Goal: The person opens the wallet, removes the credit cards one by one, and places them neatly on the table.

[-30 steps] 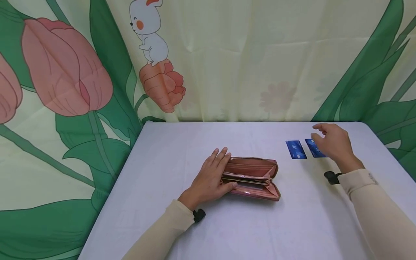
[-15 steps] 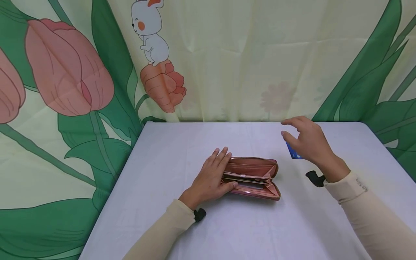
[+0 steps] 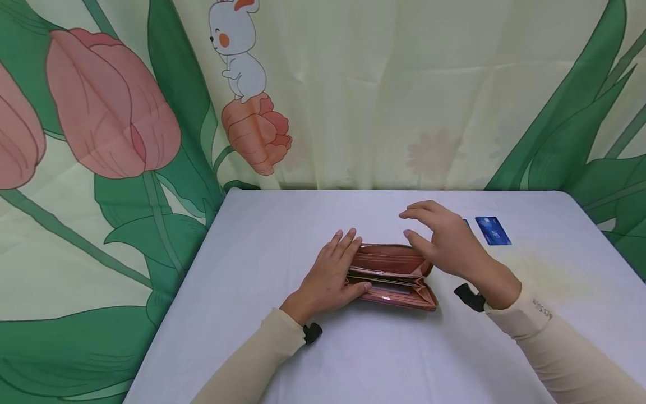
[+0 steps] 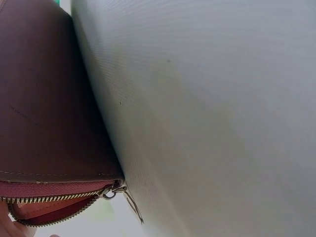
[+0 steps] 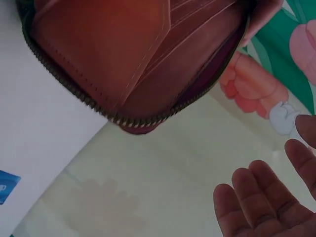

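A pinkish-brown zip wallet (image 3: pixel 391 258) stands unzipped on the table, its pockets facing up and a pale bluish thing partly showing inside. My left hand (image 3: pixel 325 275) rests on the wallet's left end, fingers straight across it and thumb over the near part. My right hand (image 3: pixel 444 235) hovers at the wallet's right end, fingers loosely bent and apart, holding nothing. Behind it lie two blue cards: one card (image 3: pixel 493 230) in full sight, the other mostly hidden by the hand. The right wrist view shows the wallet's toothed zip edge (image 5: pixel 138 121) above my spread fingers (image 5: pixel 261 192).
A white-covered table (image 3: pixel 242 235) holds everything, with its far edge against a curtain (image 3: pixel 373 112) printed with tulips and a rabbit. The wallet's zip pull (image 4: pixel 132 202) hangs at one corner in the left wrist view.
My right hand has moved left from above the right-hand card, past the other card, to the wallet's right end. The left hand and the wallet have stayed in place.
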Demonstrator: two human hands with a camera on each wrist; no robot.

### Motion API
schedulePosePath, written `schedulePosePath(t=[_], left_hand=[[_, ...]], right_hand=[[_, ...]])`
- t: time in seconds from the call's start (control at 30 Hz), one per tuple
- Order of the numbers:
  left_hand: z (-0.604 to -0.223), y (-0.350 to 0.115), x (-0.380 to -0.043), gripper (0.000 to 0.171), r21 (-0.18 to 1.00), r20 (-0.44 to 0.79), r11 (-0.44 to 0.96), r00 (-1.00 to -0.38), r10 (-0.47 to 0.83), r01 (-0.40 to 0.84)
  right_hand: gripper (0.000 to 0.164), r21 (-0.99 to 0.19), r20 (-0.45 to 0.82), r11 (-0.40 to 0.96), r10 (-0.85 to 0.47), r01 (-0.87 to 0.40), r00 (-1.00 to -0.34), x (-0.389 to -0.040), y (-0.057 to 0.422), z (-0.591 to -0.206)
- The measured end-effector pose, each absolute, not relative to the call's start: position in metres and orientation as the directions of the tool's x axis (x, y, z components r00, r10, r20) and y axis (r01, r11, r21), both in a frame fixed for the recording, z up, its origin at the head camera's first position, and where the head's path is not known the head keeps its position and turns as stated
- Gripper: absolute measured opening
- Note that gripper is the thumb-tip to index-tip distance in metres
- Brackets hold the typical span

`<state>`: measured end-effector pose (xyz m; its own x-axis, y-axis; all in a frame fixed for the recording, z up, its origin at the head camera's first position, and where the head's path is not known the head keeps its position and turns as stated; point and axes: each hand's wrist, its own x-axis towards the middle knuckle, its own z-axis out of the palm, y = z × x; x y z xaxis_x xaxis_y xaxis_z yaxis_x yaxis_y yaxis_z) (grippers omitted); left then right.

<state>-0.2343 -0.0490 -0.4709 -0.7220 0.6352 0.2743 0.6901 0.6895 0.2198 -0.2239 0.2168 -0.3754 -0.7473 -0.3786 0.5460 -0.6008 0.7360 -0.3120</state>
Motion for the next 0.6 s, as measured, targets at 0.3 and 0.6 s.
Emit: schedulePosePath(t=[0.3, 0.6], left_hand=[[-0.473, -0.049, -0.235, 0.089, 0.205, 0.299, 0.679, -0.705, 0.643, 0.705], [-0.470, -0.050, -0.233, 0.089, 0.210, 0.300, 0.679, -0.708, 0.640, 0.703]], right_hand=[[0.024, -0.280, 0.554, 0.638, -0.503, -0.717, -0.664, -0.214, 0.194, -0.389], [0.020, -0.299, 0.461, 0.603, -0.587, -0.739, -0.665, -0.206, 0.179, -0.403]])
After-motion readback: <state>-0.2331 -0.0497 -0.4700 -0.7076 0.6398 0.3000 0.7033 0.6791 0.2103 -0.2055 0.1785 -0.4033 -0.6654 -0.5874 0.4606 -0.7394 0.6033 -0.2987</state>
